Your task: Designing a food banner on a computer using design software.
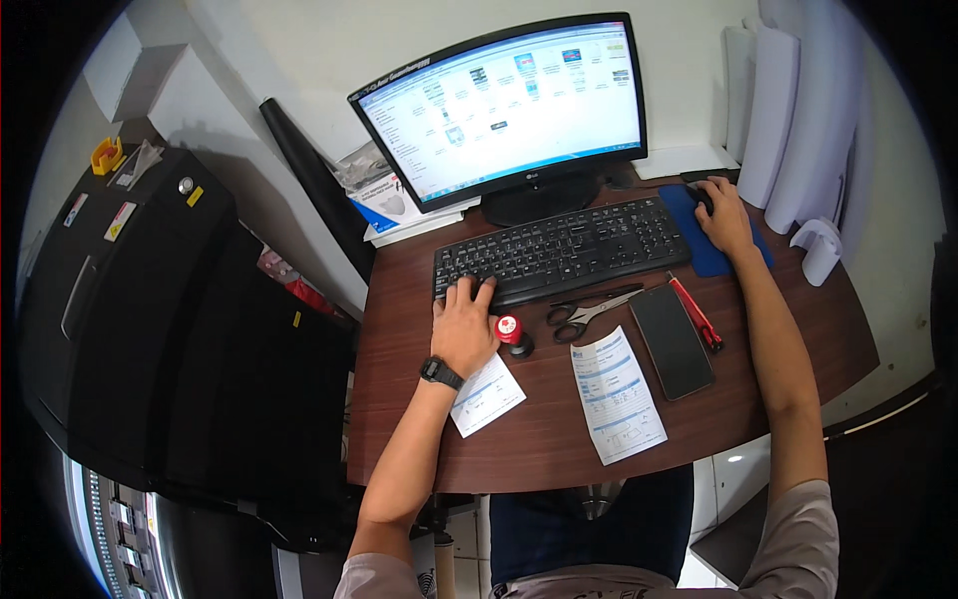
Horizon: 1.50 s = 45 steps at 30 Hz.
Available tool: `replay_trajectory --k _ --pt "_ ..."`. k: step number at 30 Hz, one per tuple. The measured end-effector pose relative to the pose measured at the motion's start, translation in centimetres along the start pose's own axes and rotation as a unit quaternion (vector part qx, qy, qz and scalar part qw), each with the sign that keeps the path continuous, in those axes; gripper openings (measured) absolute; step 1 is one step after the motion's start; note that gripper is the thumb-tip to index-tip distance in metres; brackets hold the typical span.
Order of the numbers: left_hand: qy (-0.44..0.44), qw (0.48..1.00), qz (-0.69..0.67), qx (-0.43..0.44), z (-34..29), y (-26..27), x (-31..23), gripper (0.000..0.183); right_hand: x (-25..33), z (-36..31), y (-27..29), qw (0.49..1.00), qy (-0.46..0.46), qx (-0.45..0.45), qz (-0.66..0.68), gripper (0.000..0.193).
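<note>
My left hand [463, 327], with a black watch on its wrist, rests its spread fingertips on the lower left keys of a black keyboard [564, 250]. Under that wrist lies a small printed slip [491, 401], partly covered. A red and black self-inking stamp [511, 335] stands just right of the hand. Over a blue mouse pad [711, 262], my right hand [727, 216] is wrapped round a black mouse [700, 197]. Facing me, the monitor [504, 115] displays a file window with small thumbnails.
Scissors [587, 317], a dark phone [672, 344], a red cutter knife [697, 312] and a filled-in form [621, 404] lie before the keyboard. White paper rolls [803, 120] stand at the right. A large black machine [190, 349] fills the left side.
</note>
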<state>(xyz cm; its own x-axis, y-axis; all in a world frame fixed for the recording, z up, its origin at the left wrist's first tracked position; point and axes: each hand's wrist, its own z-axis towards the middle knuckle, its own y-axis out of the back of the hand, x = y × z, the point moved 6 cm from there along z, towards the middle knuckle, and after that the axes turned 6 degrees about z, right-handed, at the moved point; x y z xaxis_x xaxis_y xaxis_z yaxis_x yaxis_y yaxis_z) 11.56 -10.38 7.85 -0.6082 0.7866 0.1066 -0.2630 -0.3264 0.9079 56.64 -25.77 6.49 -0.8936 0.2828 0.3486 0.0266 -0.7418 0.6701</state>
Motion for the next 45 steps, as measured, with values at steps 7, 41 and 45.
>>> replay_trajectory --k 7,41,45 --pt "0.021 0.999 0.021 0.026 0.6 -0.3 -0.4 0.053 0.0 -0.2 0.1 0.999 0.023 -0.025 0.004 0.043" --pt "0.147 0.972 -0.079 -0.164 -0.1 -1.1 6.4 0.025 3.8 -1.1 3.6 0.993 0.038 -0.114 -0.022 0.038" --pt "0.132 0.974 -0.078 -0.164 -0.1 -1.5 6.0 0.025 3.6 -0.7 3.3 0.998 0.019 -0.059 -0.022 0.071"
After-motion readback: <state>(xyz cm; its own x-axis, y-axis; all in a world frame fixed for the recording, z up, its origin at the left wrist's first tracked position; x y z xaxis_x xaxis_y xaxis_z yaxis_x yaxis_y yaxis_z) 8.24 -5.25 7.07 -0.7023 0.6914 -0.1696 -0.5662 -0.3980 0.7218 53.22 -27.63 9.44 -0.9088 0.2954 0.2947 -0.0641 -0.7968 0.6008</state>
